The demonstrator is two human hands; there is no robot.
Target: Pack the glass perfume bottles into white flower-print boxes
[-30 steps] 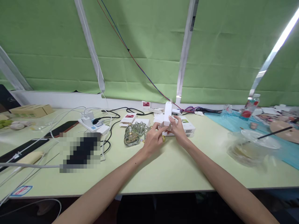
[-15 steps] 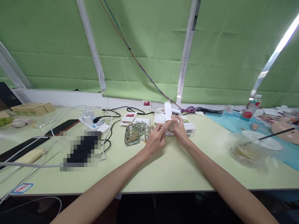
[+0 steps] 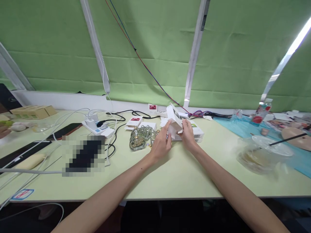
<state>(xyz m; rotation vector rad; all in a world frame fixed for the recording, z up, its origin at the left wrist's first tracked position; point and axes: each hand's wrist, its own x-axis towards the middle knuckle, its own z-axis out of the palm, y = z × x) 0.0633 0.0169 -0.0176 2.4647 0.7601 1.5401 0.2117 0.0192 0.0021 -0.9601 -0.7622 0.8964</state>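
Note:
Both of my hands hold a small white carton box [image 3: 175, 119] above the pale green table [image 3: 170, 174]. My left hand [image 3: 160, 145] grips its lower left side with closed fingers. From the right, my right hand [image 3: 187, 134] pinches it. The box is tilted to the left and its top flap stands open. A ribbed glass perfume bottle [image 3: 139, 138] lies just left of my left hand. Under and behind the box lie more small white boxes [image 3: 197, 132].
A white power strip [image 3: 97, 129] with black and white cables sits at the left, beside a pixelated dark patch [image 3: 84, 156]. Clear plastic containers [image 3: 263, 152] and a blue mat [image 3: 243, 126] are at the right. Cardboard boxes [image 3: 32, 112] lie far left. Green blinds hang behind.
The white box was upright and now tilts to the left with its flap open. My left hand has shifted up along the box's side; both hands stay on it.

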